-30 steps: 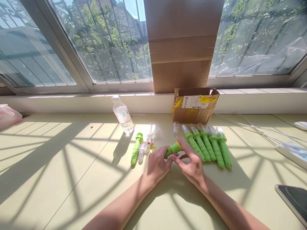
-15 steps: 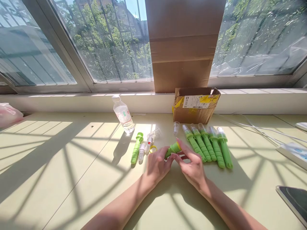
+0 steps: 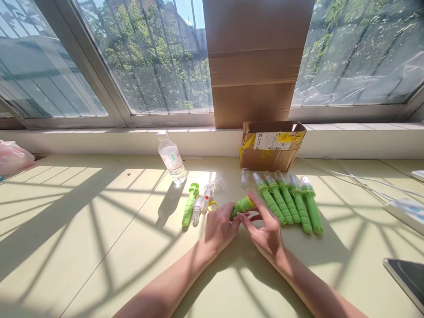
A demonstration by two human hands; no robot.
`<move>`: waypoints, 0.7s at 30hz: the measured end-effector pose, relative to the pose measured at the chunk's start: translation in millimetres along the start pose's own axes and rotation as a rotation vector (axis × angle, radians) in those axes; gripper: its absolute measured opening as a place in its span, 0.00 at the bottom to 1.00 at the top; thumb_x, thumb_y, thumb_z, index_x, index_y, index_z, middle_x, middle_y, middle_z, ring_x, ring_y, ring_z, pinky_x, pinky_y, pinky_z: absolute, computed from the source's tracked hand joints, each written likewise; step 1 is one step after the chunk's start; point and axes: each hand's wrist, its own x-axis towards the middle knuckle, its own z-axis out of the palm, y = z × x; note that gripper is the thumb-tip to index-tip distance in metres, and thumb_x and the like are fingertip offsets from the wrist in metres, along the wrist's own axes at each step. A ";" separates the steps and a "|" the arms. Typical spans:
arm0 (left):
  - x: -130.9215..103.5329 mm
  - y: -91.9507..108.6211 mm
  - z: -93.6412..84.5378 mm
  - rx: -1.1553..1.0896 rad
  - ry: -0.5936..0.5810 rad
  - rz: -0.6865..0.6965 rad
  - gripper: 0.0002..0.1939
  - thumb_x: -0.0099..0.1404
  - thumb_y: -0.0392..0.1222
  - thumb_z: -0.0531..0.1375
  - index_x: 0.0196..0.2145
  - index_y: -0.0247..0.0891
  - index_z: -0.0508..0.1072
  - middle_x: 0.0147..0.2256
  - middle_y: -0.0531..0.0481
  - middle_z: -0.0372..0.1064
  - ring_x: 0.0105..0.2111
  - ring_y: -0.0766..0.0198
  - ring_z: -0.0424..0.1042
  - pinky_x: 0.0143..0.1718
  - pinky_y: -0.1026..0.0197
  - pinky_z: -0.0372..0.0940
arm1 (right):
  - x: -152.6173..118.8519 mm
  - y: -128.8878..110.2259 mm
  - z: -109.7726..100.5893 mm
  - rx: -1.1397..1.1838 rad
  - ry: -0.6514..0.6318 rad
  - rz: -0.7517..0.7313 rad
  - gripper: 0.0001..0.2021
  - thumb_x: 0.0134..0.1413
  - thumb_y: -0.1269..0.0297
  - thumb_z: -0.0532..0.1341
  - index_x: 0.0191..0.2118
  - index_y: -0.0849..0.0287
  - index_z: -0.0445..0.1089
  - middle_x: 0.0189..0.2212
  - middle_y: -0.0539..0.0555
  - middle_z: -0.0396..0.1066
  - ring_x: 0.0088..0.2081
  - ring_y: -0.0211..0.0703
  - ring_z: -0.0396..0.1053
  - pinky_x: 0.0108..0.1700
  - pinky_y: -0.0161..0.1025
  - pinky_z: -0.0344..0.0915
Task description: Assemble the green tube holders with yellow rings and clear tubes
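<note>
Head view, left hand (image 3: 218, 225), right hand (image 3: 269, 229), fingers (image 3: 261, 206) around green tube (image 3: 244, 206), wide tabletop (image 3: 73, 238) leftward

Green held tube (image 3: 241, 206), yellow ring (image 3: 213, 210), brown carton (image 3: 268, 160)

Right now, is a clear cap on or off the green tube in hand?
Seemingly off: the green tube shows a yellow ring at its ribbed end, no clear cap; the right hand partly hides that end.

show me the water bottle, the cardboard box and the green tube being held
Water bottle (image 3: 173, 160): head view, labelled middle.
Cardboard box (image 3: 272, 160): head view, front wall.
Held green tube (image 3: 243, 206): head view, ribbed section.
</note>
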 end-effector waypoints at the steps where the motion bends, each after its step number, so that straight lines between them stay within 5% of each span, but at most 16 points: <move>1: 0.1 0.1 0.0 -0.003 0.000 -0.002 0.09 0.68 0.41 0.55 0.40 0.41 0.75 0.33 0.51 0.79 0.27 0.63 0.71 0.27 0.62 0.56 | -0.3 1.3 0.1 0.006 0.004 -0.011 0.25 0.55 0.56 0.65 0.58 0.56 0.70 0.54 0.62 0.72 0.37 0.51 0.76 0.36 0.47 0.76; 12: -0.4 1.9 -0.4 0.129 -0.031 -0.017 0.12 0.68 0.41 0.53 0.39 0.39 0.76 0.30 0.48 0.76 0.27 0.61 0.70 0.27 0.61 0.53 | 1.3 4.2 -0.5 0.133 -0.039 0.030 0.21 0.55 0.56 0.66 0.54 0.53 0.75 0.56 0.60 0.71 0.37 0.51 0.77 0.36 0.48 0.77; 21: -1.3 -2.4 1.3 0.028 0.012 -0.024 0.14 0.69 0.42 0.53 0.43 0.39 0.77 0.27 0.50 0.74 0.25 0.61 0.68 0.26 0.61 0.52 | -0.5 4.1 2.3 0.102 -0.008 0.018 0.24 0.54 0.57 0.66 0.57 0.58 0.70 0.37 0.56 0.78 0.28 0.45 0.76 0.34 0.44 0.77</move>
